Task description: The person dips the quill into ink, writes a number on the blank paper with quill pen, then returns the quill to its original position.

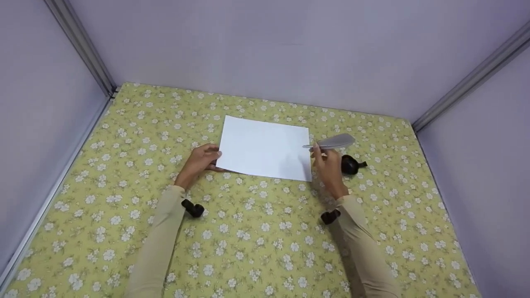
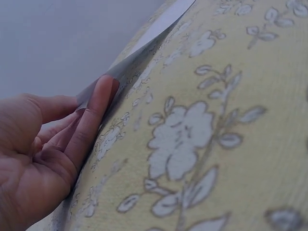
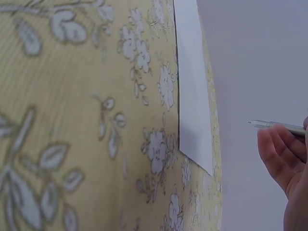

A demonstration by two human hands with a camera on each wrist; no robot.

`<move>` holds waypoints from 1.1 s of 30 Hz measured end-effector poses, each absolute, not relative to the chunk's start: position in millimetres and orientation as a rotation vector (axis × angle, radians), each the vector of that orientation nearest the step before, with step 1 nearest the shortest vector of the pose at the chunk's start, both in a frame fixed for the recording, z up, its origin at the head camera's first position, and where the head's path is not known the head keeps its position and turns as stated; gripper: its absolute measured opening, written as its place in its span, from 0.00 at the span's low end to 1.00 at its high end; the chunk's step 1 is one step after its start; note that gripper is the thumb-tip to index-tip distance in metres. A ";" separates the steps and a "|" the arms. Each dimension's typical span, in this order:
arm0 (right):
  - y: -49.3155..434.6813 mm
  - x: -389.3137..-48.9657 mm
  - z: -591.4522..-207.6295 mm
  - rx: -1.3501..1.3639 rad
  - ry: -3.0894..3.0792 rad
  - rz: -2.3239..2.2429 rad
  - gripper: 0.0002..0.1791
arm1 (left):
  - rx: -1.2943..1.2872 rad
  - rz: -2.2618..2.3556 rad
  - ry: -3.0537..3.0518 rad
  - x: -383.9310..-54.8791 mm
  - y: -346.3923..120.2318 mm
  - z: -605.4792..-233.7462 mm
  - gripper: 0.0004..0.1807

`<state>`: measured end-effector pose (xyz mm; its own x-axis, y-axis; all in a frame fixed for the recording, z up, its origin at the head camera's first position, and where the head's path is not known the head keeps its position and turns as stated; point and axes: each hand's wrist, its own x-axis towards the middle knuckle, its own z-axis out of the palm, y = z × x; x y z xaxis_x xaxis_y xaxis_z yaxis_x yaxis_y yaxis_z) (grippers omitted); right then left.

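A blank white sheet of paper lies on the flowered cloth in the head view. My left hand pinches its near left edge, thumb on top and fingers underneath; the left wrist view shows that edge of the sheet lifted off the cloth. A pen with a grey feather is held between the thumb and fingers of my right hand, near the paper's right edge. In the right wrist view the pen's thin metal tip points away from the hand, with the feather out of sight.
Just right of the right hand sits a small round black object with a short stub. Yellow cloth with white flowers covers the table. Pale walls with metal corner posts enclose the back and sides.
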<state>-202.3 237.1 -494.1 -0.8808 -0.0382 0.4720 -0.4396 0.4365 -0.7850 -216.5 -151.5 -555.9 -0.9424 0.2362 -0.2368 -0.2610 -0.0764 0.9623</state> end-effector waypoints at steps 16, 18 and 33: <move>229.9 -231.6 -515.9 0.366 -2.367 1.435 0.18 | 0.005 2.096 1.889 -214.3 -150.5 -557.3 0.27; 231.1 -235.9 -518.1 0.357 -2.375 1.457 0.18 | 0.010 2.095 1.891 -214.0 -149.5 -557.8 0.26; 221.6 -254.2 -508.3 0.445 -2.455 1.440 0.20 | 0.010 2.029 1.979 -214.6 -149.2 -559.9 0.27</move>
